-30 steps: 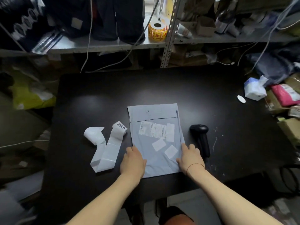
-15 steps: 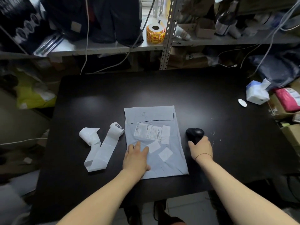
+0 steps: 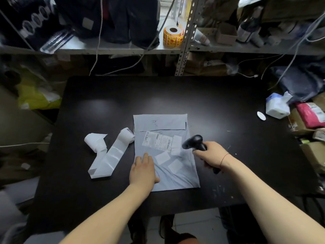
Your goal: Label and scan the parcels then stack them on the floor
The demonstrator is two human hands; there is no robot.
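Scan step. My left hand (image 3: 143, 170) lies flat on the parcel (image 3: 166, 150); my right hand (image 3: 210, 154) grips the scanner (image 3: 194, 142). Next, aim at the label (image 3: 157, 142).

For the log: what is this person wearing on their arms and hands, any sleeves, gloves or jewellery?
Both forearms are bare as far as the frame shows, with no sleeves in view. Neither the left hand nor the right hand wears a glove, and no ring or watch shows. The only item worn is a thin reddish cord bracelet around the right wrist.
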